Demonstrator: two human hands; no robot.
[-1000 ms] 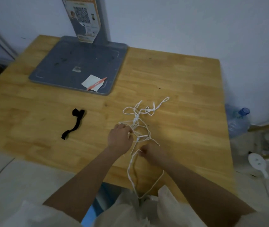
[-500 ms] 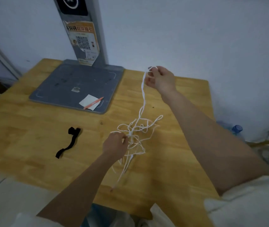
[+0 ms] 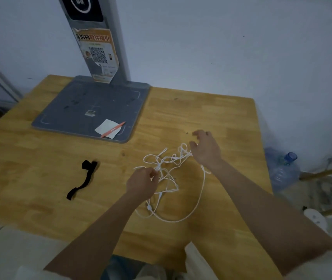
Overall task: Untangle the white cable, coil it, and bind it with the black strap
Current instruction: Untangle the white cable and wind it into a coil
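The white cable [image 3: 169, 168] lies in a loose tangle on the wooden table [image 3: 40, 178], with one long loop curving toward the table's near edge. My left hand [image 3: 141, 183] pinches the tangle at its left side. My right hand [image 3: 206, 149] hovers at the tangle's far right, fingers spread, its thumb side touching a strand; whether it grips the strand is unclear. The black strap [image 3: 83, 179] lies flat on the table to the left of my left hand, apart from the cable.
A grey stand base [image 3: 70, 110] with an upright post occupies the far left of the table; a white paper slip [image 3: 106, 128] and an orange pen [image 3: 113, 129] lie on it. A water jug [image 3: 284, 168] stands on the floor beyond the table's right edge.
My right hand has come down from high above the table, where it held a strand up, to the tangle's right side. The lifted cable has dropped back onto the table as a long loop.
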